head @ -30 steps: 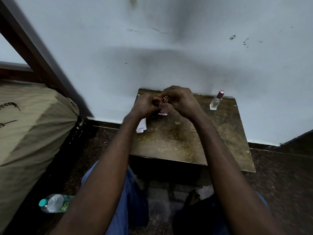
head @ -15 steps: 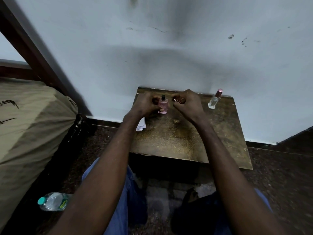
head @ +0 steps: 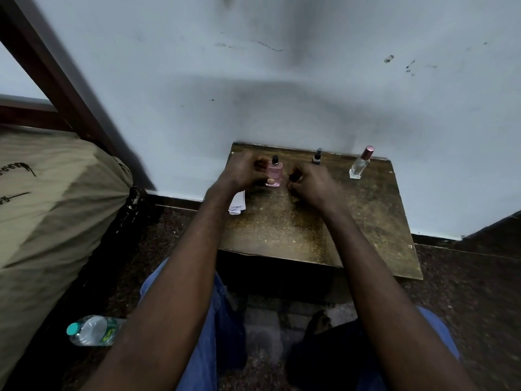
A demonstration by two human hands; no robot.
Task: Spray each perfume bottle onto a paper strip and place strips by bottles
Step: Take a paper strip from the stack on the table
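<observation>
A pink perfume bottle [head: 274, 173] stands at the back of the small wooden table [head: 282, 230], its black sprayer bare. My left hand [head: 242, 172] holds it from the left, thumb on its lower front. My right hand [head: 310, 180] is closed just right of the bottle around a small dark piece that looks like its cap [head: 293, 177]. A dark bottle [head: 317, 156] stands behind my right hand. A clear bottle with a pink cap [head: 361, 162] stands at the back right. White paper strips [head: 237, 203] lie partly hidden under my left wrist.
The table stands against a pale wall. A large khaki sack [head: 53, 210] and a dark wooden frame [head: 56, 77] fill the left side. A plastic water bottle [head: 91, 330] lies on the dark floor by my left knee.
Both hands were joined over the pink bottle's top; my right hand has since pulled away to the right, leaving the sprayer bare. The dark bottle behind it has come into view.
</observation>
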